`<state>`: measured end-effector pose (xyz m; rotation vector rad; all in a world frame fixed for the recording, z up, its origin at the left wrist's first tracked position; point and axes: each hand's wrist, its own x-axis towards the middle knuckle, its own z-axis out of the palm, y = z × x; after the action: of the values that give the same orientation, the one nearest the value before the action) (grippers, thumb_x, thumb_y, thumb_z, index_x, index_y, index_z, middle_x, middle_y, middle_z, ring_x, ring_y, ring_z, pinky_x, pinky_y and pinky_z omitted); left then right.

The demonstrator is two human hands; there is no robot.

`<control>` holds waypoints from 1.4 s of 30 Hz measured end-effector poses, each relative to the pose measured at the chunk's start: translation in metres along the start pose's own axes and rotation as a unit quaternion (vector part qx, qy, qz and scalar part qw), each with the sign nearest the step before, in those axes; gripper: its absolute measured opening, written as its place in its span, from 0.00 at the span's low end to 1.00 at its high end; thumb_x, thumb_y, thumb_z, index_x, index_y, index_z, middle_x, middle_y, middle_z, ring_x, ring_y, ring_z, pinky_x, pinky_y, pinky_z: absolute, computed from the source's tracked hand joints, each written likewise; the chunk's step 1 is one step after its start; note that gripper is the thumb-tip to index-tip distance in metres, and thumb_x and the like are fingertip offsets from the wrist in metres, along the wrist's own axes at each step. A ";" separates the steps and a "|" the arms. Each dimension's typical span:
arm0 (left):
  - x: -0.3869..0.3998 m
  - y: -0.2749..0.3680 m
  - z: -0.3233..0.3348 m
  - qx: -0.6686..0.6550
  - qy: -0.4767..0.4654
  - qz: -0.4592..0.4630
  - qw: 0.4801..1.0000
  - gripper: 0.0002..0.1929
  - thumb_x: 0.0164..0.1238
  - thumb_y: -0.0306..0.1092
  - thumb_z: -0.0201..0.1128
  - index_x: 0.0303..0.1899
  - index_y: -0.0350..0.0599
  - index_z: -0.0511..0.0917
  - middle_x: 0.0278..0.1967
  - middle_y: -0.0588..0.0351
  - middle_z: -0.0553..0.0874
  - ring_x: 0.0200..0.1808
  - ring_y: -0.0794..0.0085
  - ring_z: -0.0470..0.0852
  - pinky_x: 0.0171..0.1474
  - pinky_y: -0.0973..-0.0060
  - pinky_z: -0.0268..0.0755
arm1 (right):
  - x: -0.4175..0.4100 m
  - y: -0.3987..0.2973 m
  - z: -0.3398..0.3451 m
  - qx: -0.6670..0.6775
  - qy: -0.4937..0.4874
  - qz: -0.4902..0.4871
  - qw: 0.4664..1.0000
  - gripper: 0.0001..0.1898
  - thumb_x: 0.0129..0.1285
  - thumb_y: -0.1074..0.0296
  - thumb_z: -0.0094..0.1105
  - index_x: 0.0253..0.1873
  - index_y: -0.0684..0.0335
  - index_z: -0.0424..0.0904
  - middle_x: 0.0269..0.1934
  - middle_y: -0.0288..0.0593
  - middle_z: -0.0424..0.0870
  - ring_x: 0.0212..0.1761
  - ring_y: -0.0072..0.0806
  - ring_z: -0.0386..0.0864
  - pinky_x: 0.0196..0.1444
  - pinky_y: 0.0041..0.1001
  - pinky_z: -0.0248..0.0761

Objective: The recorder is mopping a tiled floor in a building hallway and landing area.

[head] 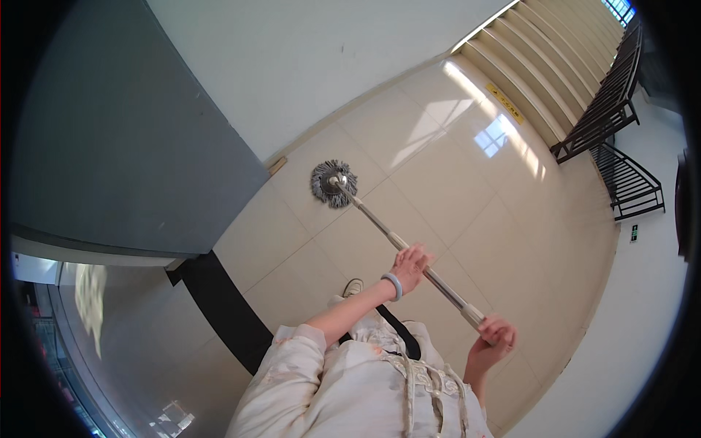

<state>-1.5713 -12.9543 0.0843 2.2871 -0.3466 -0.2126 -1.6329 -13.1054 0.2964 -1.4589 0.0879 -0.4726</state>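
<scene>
A mop with a metal pole (378,220) slants across the view, its round head of grey strands (334,184) down on the beige tiled floor. My left hand (411,268), with a pale bangle at its wrist, is closed around the middle of the pole. Near the pole's upper end, at the lower right, my right hand (497,335) grips the light-coloured handle. The mop head lies ahead of me, not far from the white wall and a small wooden wedge (277,165).
A grey door (137,137) stands at the left above a black floor strip (224,306). Stairs (526,65) with a yellow marking strip (504,103) rise at the upper right, beside a dark metal railing (608,104). A white wall (619,328) bounds the right side.
</scene>
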 end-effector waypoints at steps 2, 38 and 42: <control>-0.003 -0.033 -0.007 -0.009 0.008 -0.108 0.994 0.40 0.51 0.28 0.66 0.66 0.59 0.55 0.71 0.46 0.45 0.73 0.52 0.43 0.70 0.54 0.42 | -0.002 0.048 0.020 0.026 -0.057 0.110 0.992 0.17 0.67 0.68 0.49 0.22 0.63 0.66 0.18 0.39 0.72 0.28 0.30 0.75 0.51 0.36 0.66; -0.064 -0.135 -0.043 0.126 -0.128 -0.189 0.965 0.35 0.53 0.31 0.67 0.64 0.55 0.61 0.69 0.51 0.57 0.71 0.55 0.52 0.69 0.57 0.48 | -0.076 0.086 0.022 0.172 -0.169 0.258 0.936 0.19 0.59 0.70 0.45 0.14 0.66 0.64 0.18 0.46 0.73 0.40 0.40 0.72 0.47 0.33 0.63; -0.089 -0.129 -0.040 0.154 -0.143 -0.212 0.954 0.40 0.51 0.33 0.70 0.66 0.60 0.55 0.72 0.49 0.46 0.73 0.52 0.45 0.70 0.51 0.44 | -0.099 0.066 0.015 0.161 -0.175 0.258 0.936 0.19 0.58 0.71 0.46 0.12 0.65 0.63 0.15 0.44 0.69 0.34 0.37 0.70 0.45 0.31 0.62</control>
<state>-1.6218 -12.8150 0.0195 2.6240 -0.0246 -0.7617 -1.7004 -13.0529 0.2120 -1.1180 0.0994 0.2000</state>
